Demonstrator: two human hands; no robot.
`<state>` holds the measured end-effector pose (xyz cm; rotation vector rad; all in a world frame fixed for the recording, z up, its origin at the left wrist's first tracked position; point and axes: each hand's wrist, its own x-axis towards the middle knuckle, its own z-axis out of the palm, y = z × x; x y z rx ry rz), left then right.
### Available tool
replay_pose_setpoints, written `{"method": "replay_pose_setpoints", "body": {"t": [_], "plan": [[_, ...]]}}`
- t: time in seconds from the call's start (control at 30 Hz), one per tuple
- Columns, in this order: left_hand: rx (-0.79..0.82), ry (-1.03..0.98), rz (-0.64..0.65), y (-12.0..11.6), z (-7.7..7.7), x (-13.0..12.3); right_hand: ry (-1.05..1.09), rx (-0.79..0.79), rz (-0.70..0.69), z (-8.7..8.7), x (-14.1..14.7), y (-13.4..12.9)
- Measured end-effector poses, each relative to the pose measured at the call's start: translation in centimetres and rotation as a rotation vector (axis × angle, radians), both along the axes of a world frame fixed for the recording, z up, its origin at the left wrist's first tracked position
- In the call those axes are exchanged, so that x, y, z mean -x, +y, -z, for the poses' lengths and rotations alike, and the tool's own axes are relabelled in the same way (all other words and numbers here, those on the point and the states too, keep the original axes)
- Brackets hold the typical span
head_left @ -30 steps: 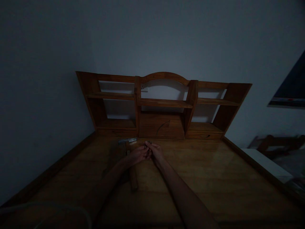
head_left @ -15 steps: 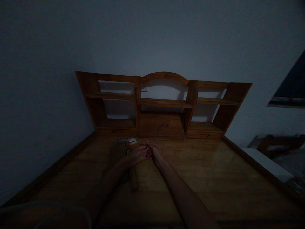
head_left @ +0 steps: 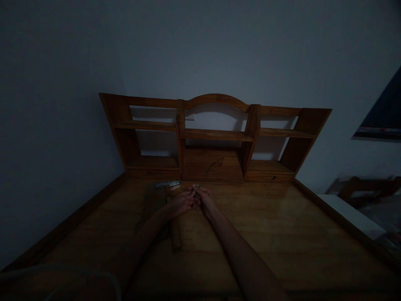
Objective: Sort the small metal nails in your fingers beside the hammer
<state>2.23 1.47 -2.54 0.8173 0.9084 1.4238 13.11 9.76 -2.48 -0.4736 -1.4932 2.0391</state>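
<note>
Both hands meet above the desk, fingertips together around a small shiny metal piece (head_left: 196,194) whose kind is too small and dark to make out. My left hand (head_left: 183,202) is closed on it from the left side. From the right, my right hand (head_left: 205,198) pinches the same piece, with a bit of metal glinting at its fingertips. Beneath my left wrist lies a hammer (head_left: 176,236), its steel head toward the shelf and its wooden handle toward me. My left hand and forearm hide part of that handle.
A wooden desktop (head_left: 266,225) with raised side edges spreads around the hands. Along its back stands a wooden shelf unit (head_left: 216,134) against the wall. A pale curved band (head_left: 62,267) crosses the lower left. Right of the desk is a white surface (head_left: 351,217).
The fingers have shifted slightly around the small metal piece, and its glint now shows differently at the right fingertips. The hammer and both forearms stay about where they were.
</note>
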Motion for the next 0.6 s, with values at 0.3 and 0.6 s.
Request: {"method": "replay_pose_setpoints", "body": {"t": [0.3,0.6], "plan": [[-0.041,0.003,0.091,0.0,0.1,0.5,-0.019,-0.06,-0.016,0.5,0.1,0.7],[-0.019,-0.052,0.207,-1.0,-0.7,0.4,-0.046,-0.159,-0.148,0.1,-0.9,1.7]]}}
